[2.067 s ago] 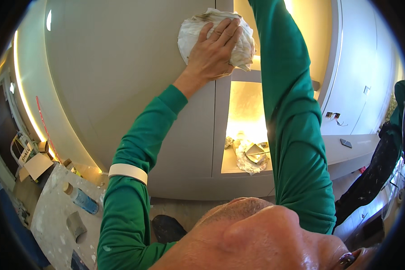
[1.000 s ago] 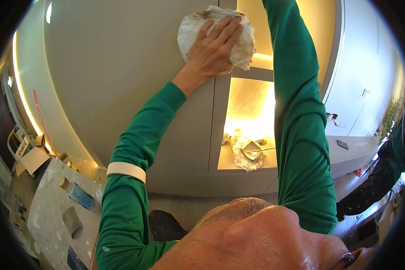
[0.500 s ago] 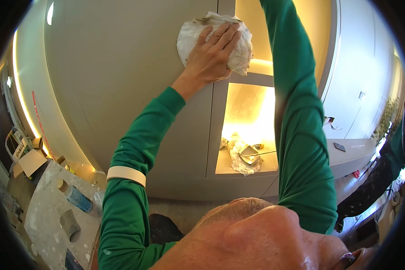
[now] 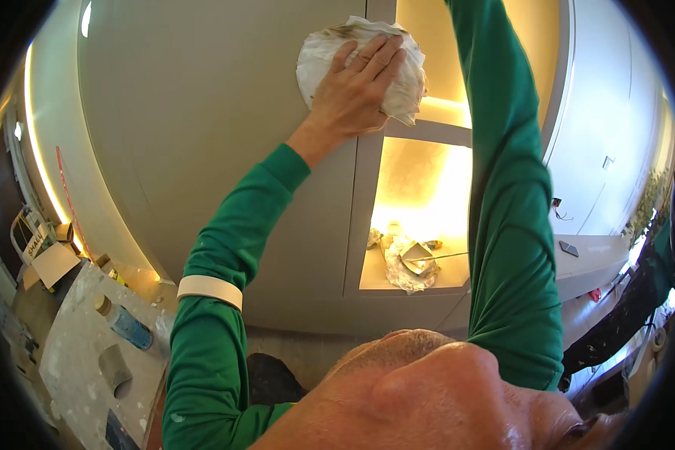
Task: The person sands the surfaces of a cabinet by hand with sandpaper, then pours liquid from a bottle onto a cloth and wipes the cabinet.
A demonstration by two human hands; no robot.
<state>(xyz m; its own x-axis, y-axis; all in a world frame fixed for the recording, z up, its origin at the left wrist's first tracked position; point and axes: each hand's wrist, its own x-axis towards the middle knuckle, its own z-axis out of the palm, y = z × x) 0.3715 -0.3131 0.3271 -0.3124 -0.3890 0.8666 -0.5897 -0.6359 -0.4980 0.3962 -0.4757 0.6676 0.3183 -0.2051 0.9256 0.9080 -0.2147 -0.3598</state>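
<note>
My left hand (image 4: 352, 86) presses a crumpled white cloth (image 4: 326, 56) with brown smudges, its fingers spread over it and the thumb at its left side. The cloth lies against a smooth grey panel (image 4: 202, 150), beside the edge of a lit recess (image 4: 420, 172). My right arm (image 4: 506, 172), in a green sleeve, reaches up past the lit recesses. Its hand is beyond the upper edge of the picture. Around my left sleeve sits a pale ring-shaped band (image 4: 210, 289).
In the lower recess lies a crumpled wrapping with a square metal blade (image 4: 418, 259). A spattered board (image 4: 75, 337) at the left carries a bottle (image 4: 124, 322) with bluish contents. A phone (image 4: 568, 248) rests on the right ledge, near a person's dark-clothed leg (image 4: 615, 322).
My right arm has shifted a little to the right. The left hand and the cloth stay at nearly the same spot on the panel.
</note>
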